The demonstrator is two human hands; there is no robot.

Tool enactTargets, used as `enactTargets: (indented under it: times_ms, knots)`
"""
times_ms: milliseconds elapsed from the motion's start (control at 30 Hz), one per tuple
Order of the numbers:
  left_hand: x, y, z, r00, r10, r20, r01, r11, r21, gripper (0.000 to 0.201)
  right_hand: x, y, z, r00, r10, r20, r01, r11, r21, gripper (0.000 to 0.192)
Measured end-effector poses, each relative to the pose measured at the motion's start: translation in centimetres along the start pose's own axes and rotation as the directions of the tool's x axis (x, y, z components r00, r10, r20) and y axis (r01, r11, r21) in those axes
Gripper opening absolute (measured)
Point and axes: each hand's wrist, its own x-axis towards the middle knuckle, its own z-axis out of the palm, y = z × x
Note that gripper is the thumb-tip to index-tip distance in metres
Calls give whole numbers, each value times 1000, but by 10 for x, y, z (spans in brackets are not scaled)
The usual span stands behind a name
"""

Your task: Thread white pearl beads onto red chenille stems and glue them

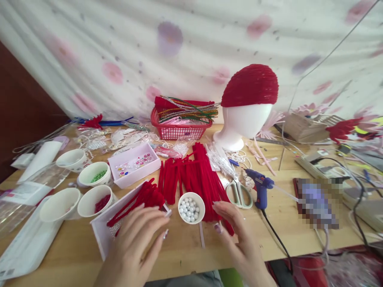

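My left hand (137,239) hovers with fingers spread at the right side of a white box (100,235) that holds red chenille stems (145,195). Nothing shows in its grasp. On the other side, my right hand (239,239) has its thumb and fingers apart beside a pile of red chenille stems (199,171); whether the fingertips touch them I cannot tell. Between both hands stands a small white cup of pearl beads (189,209), with a thin pale strip (202,235) just in front. Scissors (238,193) and a blue glue gun (259,185) lie to the right.
Paper cups (60,205) and a white tray of gems (134,165) stand left. Behind are a red basket (181,131) and a white foam head (239,123) wearing a red cap (251,85). The glue gun's cord (277,235) drops over the front edge. A power strip (317,169) lies right.
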Motion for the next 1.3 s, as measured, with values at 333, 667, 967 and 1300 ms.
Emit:
enactTargets:
  times_ms: [333, 667, 967, 1300]
  knots:
    - [65, 37, 33, 954, -42, 296, -5, 987, 158, 26, 141, -29, -3, 992, 30, 125, 31, 886, -463, 14]
    - [101, 51, 41, 887, -158, 433, 66, 974, 219, 30, 202, -31, 64, 964, 220, 149, -91, 801, -591, 20]
    - [98, 46, 51, 882, -146, 448, 57, 977, 206, 33, 158, -20, 16, 984, 168, 54, -168, 986, 3, 29]
    - [98, 47, 51, 883, -209, 421, 114, 965, 238, 32, 84, -15, 4, 958, 283, 35, -265, 838, 477, 45]
